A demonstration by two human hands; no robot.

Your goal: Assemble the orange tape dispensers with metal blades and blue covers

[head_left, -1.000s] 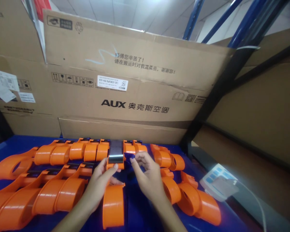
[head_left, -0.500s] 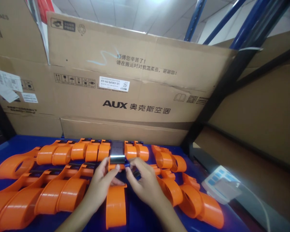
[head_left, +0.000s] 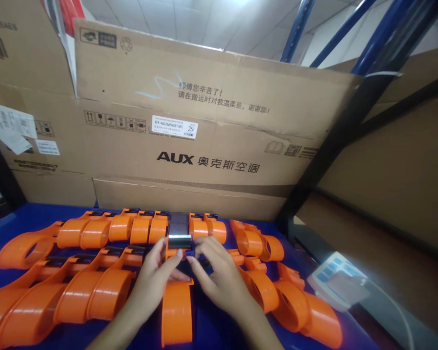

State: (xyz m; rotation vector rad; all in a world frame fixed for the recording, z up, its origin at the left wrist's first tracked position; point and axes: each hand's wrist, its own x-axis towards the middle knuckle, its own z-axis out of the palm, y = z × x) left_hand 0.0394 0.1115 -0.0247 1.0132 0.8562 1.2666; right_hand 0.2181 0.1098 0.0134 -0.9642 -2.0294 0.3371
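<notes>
Between my hands is an orange tape dispenser (head_left: 176,313) with a dark plate, a silver serrated blade (head_left: 179,238) and a round orange hub hanging at its lower end. My left hand (head_left: 160,265) grips its upper part from the left, thumb on the orange piece below the blade. On the other side, my right hand (head_left: 219,274) has its thumb and curled forefinger at a small blue part (head_left: 190,253) beside the blade. The remaining right fingers are bent and partly hidden.
Rows of orange tape dispensers (head_left: 104,291) lie on the blue tabletop (head_left: 211,330) to the left, with more orange dispensers (head_left: 292,304) on the right. A large cardboard sheet (head_left: 204,187) stands behind. A white device with blue keys (head_left: 337,279) and a cable sits at the right edge.
The blue part at the blade's right side stuck out at an angle before and now sits level against the dispenser. The blade end has tilted a little, and the view has shifted slightly.
</notes>
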